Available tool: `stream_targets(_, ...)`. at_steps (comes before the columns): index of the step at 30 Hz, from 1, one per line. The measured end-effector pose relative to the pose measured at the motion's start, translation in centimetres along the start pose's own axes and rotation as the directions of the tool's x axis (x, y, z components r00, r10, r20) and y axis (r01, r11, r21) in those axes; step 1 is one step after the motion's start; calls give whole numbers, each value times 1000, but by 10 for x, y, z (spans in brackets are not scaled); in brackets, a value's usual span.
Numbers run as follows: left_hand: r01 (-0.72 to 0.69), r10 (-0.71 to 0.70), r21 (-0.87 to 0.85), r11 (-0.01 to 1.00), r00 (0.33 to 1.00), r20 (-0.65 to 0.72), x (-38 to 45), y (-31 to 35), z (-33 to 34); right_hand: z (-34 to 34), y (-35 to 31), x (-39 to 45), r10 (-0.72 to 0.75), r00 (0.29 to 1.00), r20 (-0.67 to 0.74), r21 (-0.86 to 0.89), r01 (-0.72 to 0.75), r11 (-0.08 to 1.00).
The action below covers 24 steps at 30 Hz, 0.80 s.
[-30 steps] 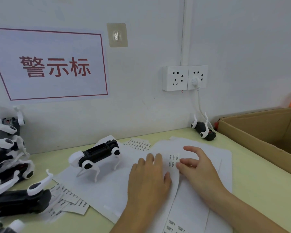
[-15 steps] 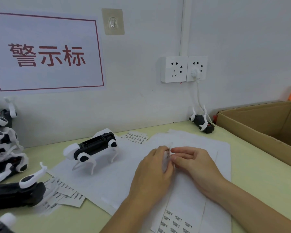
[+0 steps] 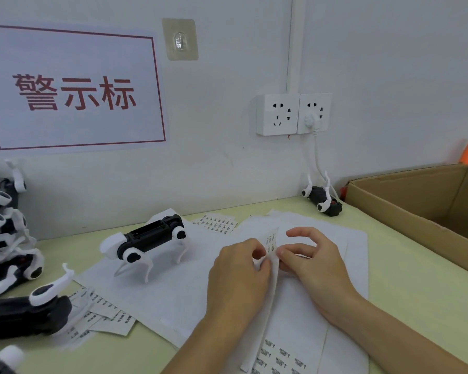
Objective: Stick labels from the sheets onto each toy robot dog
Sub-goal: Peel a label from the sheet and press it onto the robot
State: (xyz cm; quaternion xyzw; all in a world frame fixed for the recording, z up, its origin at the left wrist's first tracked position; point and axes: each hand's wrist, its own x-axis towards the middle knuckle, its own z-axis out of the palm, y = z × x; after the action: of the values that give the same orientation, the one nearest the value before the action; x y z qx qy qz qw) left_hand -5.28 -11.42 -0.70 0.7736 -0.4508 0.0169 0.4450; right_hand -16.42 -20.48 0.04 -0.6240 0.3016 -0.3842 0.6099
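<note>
A black and white toy robot dog [image 3: 149, 241] stands on white paper left of centre. In front of me a label sheet [image 3: 270, 282] is bent up along its length. My left hand [image 3: 238, 276] grips its raised edge from the left. From the right, my right hand [image 3: 312, 263] pinches at the small printed labels near the sheet's top with thumb and forefinger. More label sheets [image 3: 216, 224] lie behind. Another dog [image 3: 323, 198] lies on its back by the wall.
A pile of robot dogs [image 3: 8, 247] fills the left edge, with one large dog [image 3: 25, 314] lying in front. Cut label strips [image 3: 103, 317] lie beside it. An open cardboard box [image 3: 422, 209] stands at the right. A wall socket's white cable [image 3: 318, 155] hangs above the far dog.
The sheet lay flat under my left palm a second ago. My left hand has since bent its edge upright, and my right hand's fingers have closed in on the labels.
</note>
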Motion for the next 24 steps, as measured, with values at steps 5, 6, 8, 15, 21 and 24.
stream_targets(5,18,-15,-86,996,999,43,-2,-2,2,0,-3,-3,-17,997,78,-60,22,998)
stream_targets(6,28,-24,-92,995,999,48,-2,-3,2,1,-3,-3,-22,996,88,-80,29,996)
stream_targets(8,46,-41,-107,993,998,53,-2,-4,2,2,-2,-4,-30,996,84,-116,39,992)
stream_targets(15,-3,2,-124,992,1000,-7,0,3,1,3,-2,-5,-40,999,31,-106,43,993)
stream_targets(21,-66,63,-206,976,998,-19,1,5,3,3,-4,-4,-48,999,25,-48,50,998)
stream_targets(24,-89,82,-220,971,996,-44,1,4,3,3,-4,-5,-70,997,27,-50,71,996)
